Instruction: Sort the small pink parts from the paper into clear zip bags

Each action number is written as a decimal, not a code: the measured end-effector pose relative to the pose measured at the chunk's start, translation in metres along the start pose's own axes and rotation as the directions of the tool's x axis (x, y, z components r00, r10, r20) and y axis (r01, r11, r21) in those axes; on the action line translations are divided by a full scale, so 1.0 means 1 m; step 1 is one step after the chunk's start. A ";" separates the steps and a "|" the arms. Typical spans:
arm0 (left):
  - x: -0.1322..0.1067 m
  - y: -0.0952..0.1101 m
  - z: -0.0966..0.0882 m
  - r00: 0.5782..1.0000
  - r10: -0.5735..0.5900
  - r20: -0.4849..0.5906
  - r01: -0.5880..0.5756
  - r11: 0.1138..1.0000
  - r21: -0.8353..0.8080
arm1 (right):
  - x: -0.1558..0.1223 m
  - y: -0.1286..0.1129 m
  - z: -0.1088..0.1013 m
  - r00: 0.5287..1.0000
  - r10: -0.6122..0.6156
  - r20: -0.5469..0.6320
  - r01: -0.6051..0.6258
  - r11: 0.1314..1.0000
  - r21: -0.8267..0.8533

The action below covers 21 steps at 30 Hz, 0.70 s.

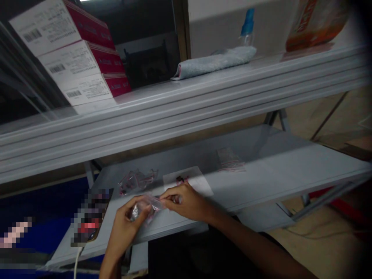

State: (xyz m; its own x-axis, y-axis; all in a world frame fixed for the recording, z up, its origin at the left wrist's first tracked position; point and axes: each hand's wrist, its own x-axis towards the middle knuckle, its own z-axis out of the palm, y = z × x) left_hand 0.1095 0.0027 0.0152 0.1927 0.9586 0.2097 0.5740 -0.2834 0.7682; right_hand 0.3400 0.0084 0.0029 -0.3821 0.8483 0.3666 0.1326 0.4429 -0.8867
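Note:
My left hand (128, 223) and my right hand (183, 201) meet low over a grey tabletop (261, 174). Between their fingers they pinch a small transparent plastic bag (148, 207) with something silvery inside, partly hidden by my fingers. Left of my hands lies a loose heap of transparent bags (137, 181) with pink-red edges. Just above my right hand, a white paper sheet (188, 181) carries a small dark and pink item (180, 179). Further back lies a flatter stack of similar bags (229, 161).
A grey metal shelf (186, 112) crosses above the table, holding stacked labelled boxes (78, 58), a rolled grey cloth (215, 64), a blue-capped spray bottle (247, 27) and an orange package (315, 23). A blurred phone (90, 217) with a white cable (77, 263) lies at the table's left.

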 end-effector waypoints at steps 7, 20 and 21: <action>-0.015 0.026 0.028 0.871 0.063 0.488 0.010 0.989 -0.146 | -0.068 -0.008 -0.028 0.918 0.168 0.360 -0.198 0.979 0.048; -0.025 0.057 0.042 0.980 0.174 0.095 -0.160 0.977 -0.144 | -0.083 -0.023 -0.030 0.962 0.243 0.124 -0.262 0.948 0.179; -0.029 0.060 0.044 0.976 0.172 0.135 -0.151 0.976 -0.155 | -0.084 -0.025 -0.029 0.963 0.241 0.119 -0.260 0.948 0.186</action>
State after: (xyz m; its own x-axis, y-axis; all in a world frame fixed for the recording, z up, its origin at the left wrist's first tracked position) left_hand 0.1731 -0.0431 0.0288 0.3946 0.8827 0.2554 0.4075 -0.4172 0.8123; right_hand 0.3951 -0.0650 0.0025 -0.4448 0.8893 0.1065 0.0547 0.1456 -0.9878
